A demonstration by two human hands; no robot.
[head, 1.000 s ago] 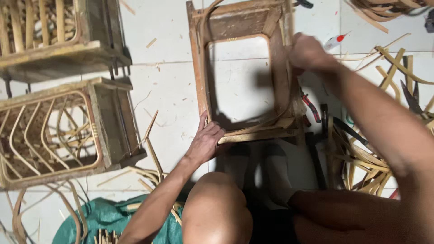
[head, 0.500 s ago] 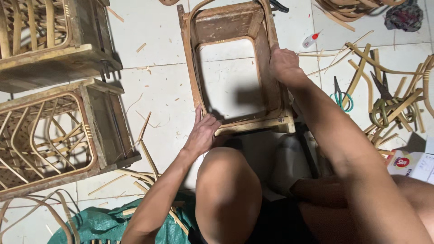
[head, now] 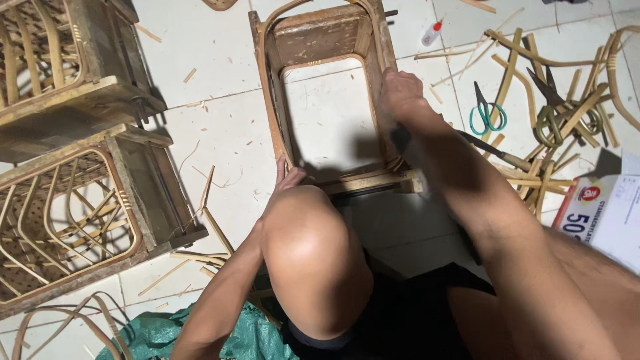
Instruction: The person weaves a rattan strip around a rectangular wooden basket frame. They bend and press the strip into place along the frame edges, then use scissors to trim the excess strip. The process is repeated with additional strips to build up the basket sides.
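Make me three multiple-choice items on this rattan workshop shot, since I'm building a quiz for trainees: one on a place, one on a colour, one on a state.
1. Where do the scissors lie?
A. on the floor tiles right of the wooden frame
B. inside the frame
C. on the green sack

2. What colour are the scissors' handles?
A. red
B. teal green
C. yellow

3. How does the right hand stand to the wooden frame?
A. lifted clear of it
B. resting on the frame's right side rail
C. holding the glue bottle

Answers:
1 A, they lie on the tiles between the frame and the pile of rattan strips.
2 B, both loops are teal green.
3 B, it lies on the right rail, while the left hand grips the near left corner; the glue bottle lies untouched.
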